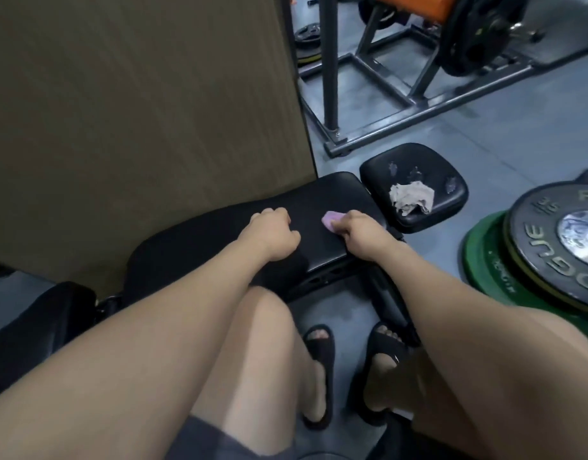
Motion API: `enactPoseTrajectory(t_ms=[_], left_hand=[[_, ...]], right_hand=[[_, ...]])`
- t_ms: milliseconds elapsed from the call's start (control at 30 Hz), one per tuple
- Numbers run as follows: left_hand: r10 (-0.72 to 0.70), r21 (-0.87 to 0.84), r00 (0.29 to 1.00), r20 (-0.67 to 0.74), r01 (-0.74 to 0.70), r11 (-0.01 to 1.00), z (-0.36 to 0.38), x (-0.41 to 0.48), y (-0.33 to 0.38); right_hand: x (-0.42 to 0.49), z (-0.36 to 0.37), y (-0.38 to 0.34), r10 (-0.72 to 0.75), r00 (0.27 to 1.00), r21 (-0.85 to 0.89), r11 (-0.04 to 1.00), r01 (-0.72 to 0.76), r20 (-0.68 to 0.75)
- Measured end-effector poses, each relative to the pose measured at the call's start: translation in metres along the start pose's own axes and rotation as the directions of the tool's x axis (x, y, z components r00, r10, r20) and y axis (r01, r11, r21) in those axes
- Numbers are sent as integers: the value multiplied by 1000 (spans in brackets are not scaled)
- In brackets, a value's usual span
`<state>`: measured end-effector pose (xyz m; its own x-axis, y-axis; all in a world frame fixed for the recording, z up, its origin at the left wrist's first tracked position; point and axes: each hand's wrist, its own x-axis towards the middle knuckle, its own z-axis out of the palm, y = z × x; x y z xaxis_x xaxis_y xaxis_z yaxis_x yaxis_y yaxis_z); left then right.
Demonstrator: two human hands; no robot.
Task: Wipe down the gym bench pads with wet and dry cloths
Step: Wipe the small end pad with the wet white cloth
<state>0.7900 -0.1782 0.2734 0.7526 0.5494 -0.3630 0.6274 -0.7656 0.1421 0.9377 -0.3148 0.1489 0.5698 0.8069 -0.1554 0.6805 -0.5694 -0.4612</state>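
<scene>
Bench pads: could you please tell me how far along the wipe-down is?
Done: unclear, no pad shows wipe marks. In hand: the right hand holds a pink cloth on the long pad, the left hand resting beside it. Left: probably the seat pad, where a grey cloth lies untouched.

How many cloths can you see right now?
2. A pink cloth gripped by the right hand on the long pad; a crumpled grey cloth lying on the small seat pad.

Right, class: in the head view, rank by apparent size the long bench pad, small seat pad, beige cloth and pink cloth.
1. long bench pad
2. small seat pad
3. beige cloth
4. pink cloth, though the right hand hides part of it
</scene>
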Motion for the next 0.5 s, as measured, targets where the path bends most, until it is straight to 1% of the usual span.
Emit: enactPoseTrajectory(t_ms=[67,133,267,333,400,500], left_hand=[[37,-10,999,-2,-37,999,5,17,13],[93,-20,996,14,-93,995,11,32,25],[220,-56,975,39,-218,974,22,63,45],[265,-71,963,52,-261,963,26,76,52],[306,-86,950,59,-300,950,32,88,57],[352,-141,931,98,-337,931,47,103,61]], right_hand=[[-1,-9,5,-7,1000,44,999,6,23],[-9,-16,14,25,1000,64,998,-26,12],[-30,-39,28,143,982,245,963,-110,-122],[-35,-49,33,221,964,304,938,-168,-149],[-38,-55,38,288,945,323,919,-227,-155],[-41,-61,43,337,933,272,916,-294,-124]])
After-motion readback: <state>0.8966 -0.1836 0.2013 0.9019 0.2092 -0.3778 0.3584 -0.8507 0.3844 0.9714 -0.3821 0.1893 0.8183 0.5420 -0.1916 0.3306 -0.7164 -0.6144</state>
